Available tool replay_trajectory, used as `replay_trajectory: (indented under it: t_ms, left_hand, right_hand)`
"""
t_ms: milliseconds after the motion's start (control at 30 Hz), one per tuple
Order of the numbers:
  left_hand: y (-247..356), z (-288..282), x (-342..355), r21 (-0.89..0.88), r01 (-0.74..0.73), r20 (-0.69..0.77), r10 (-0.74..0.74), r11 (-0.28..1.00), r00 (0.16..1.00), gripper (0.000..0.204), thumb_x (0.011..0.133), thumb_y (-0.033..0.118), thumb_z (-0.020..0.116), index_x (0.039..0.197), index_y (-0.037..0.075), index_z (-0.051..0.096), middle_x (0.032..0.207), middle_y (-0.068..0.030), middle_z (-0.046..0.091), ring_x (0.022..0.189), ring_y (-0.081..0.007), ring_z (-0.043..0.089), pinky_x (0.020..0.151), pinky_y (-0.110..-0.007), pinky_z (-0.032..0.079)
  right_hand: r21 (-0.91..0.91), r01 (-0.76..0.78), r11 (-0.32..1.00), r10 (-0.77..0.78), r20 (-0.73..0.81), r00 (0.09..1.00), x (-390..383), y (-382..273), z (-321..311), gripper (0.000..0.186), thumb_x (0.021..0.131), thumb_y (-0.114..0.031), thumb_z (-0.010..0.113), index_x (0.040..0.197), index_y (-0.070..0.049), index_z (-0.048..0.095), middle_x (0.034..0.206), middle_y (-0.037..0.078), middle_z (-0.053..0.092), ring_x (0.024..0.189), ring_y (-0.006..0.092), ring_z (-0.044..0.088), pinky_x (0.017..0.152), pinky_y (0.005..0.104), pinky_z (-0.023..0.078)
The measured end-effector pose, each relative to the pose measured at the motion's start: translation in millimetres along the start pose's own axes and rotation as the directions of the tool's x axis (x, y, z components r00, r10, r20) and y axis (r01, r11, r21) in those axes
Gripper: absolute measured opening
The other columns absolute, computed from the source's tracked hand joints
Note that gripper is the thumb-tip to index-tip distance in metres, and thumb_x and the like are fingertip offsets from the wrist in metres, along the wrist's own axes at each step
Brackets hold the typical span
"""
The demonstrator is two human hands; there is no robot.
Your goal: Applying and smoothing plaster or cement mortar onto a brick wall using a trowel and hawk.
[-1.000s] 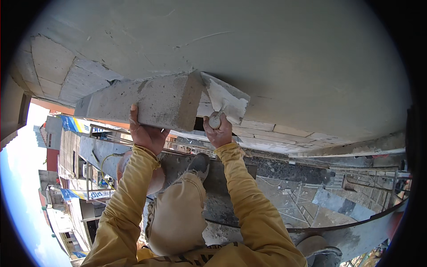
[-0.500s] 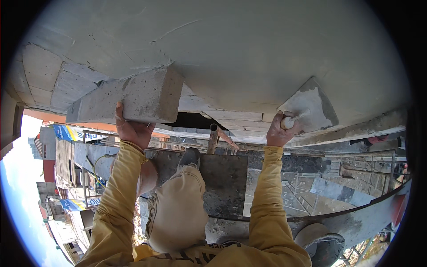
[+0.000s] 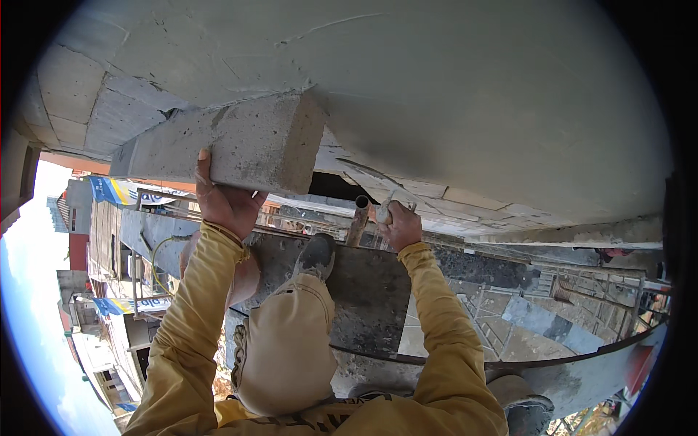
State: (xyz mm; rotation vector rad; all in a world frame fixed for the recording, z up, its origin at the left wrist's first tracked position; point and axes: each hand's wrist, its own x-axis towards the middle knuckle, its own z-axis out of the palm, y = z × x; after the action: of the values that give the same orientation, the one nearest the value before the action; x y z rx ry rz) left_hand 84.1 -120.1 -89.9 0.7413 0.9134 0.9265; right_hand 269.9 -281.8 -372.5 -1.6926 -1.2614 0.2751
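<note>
A long grey concrete block (image 3: 247, 142) juts out along the smooth grey plastered wall (image 3: 472, 80) at the left. My left hand (image 3: 227, 207) grips its lower edge, thumb up on the near face; the other fingers are mostly hidden under the block. Right of the block's end, my right hand (image 3: 401, 227) is closed round the pale rounded handle of a plastering trowel (image 3: 372, 173). The thin metal blade is seen nearly edge-on, close to the wall's lower border. Whether the blade touches the wall I cannot tell.
Bare pale blocks (image 3: 69, 83) show beyond the plaster at the left. An upright metal pipe (image 3: 358, 221) stands between my hands. My knee and boot are over a dark platform board (image 3: 369, 301). A bucket (image 3: 527, 407) sits at the lower right. Scaffolding (image 3: 596, 291) and ground lie below.
The trowel has moved left from the wall at the right to near the block's end, and its blade has turned edge-on. My left hand stays on the block; the view has shifted slightly.
</note>
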Motion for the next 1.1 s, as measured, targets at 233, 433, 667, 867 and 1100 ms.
replay_trajectory:
  t_ms: [233, 433, 667, 867, 1100]
  left_hand:
    - [0, -2, 2, -0.004, -0.014, 0.007, 0.014, 1.0, 1.0, 0.078, 0.085, 0.061, 0.064, 0.144, 0.015, 0.042, 0.14, -0.0093, 0.05, 0.129, -0.0303, 0.049, 0.104, -0.051, 0.041]
    - [-2, -6, 4, 0.015, 0.022, 0.022, -0.022, 1.0, 1.0, 0.078, 0.085, 0.062, 0.064, 0.143, 0.015, 0.042, 0.139, -0.0093, 0.052, 0.128, -0.0296, 0.049, 0.103, -0.051, 0.042]
    - [0, -6, 3, 0.049, 0.013, 0.01, -0.014, 0.999, 1.0, 0.081, 0.084, 0.063, 0.064, 0.145, 0.015, 0.04, 0.143, -0.0095, 0.048, 0.13, -0.0295, 0.047, 0.104, -0.049, 0.04]
    - [-1, 1, 1, 0.073, -0.012, -0.012, 0.013, 0.997, 1.0, 0.082, 0.084, 0.062, 0.064, 0.146, 0.016, 0.039, 0.144, -0.0093, 0.047, 0.131, -0.0297, 0.045, 0.105, -0.049, 0.039]
    - [4, -6, -1, 0.032, -0.024, 0.037, 0.023, 0.999, 0.999, 0.081, 0.085, 0.062, 0.062, 0.147, 0.015, 0.038, 0.145, -0.0099, 0.046, 0.133, -0.0308, 0.044, 0.106, -0.051, 0.037]
  right_hand:
    - [-0.141, 0.07, 0.988, -0.065, 0.043, 0.997, 41, 0, 34, 0.023, 0.077, -0.019, 0.07, 0.092, -0.012, 0.055, 0.082, 0.007, 0.063, 0.073, 0.0311, 0.065, 0.064, 0.0444, 0.053]
    - [-0.165, -0.013, 0.986, -0.009, -0.135, 0.991, 42, -6, 31, 0.024, 0.077, -0.021, 0.072, 0.092, -0.011, 0.056, 0.082, 0.007, 0.063, 0.074, 0.0308, 0.065, 0.065, 0.0437, 0.053]
    - [-0.019, -0.071, 0.997, 0.06, -0.338, 0.939, 40, -13, -36, 0.028, 0.074, -0.02, 0.075, 0.092, -0.008, 0.057, 0.085, 0.014, 0.065, 0.072, 0.0373, 0.065, 0.063, 0.0446, 0.053]
    - [0.171, 0.035, 0.985, 0.084, -0.642, 0.762, 39, -30, -127, 0.02, 0.084, -0.007, 0.074, 0.088, -0.005, 0.055, 0.079, 0.007, 0.064, 0.066, 0.0224, 0.065, 0.063, 0.0334, 0.053]
    - [0.297, 0.033, 0.954, 0.064, -0.31, 0.949, 6, -33, -169, 0.018, 0.085, 0.004, 0.069, 0.084, -0.006, 0.054, 0.073, 0.004, 0.055, 0.066, 0.0146, 0.051, 0.065, 0.026, 0.044]
